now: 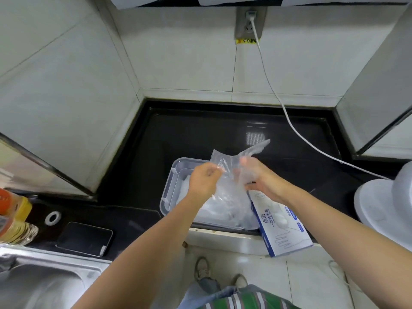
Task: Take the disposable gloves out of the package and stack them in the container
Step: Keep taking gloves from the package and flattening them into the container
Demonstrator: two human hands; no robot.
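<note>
A clear plastic container [172, 178] sits on the black counter near its front edge, with thin transparent gloves piled inside. Both of my hands hold one transparent disposable glove [231, 166] stretched above the container. My left hand [204, 181] pinches its left edge. My right hand [259, 180] grips the right part, and the glove's fingers stick out beyond it toward the wall. The blue and white glove package [283, 228] lies to the right of the container, overhanging the counter's front edge.
A white cable [287, 117] runs from the wall socket [250, 22] across the counter to a white appliance [385, 201] at the right. A tablet [84, 238], a tape roll [53, 217], an oil bottle [13, 219] and a steel sink [40, 282] are at the left.
</note>
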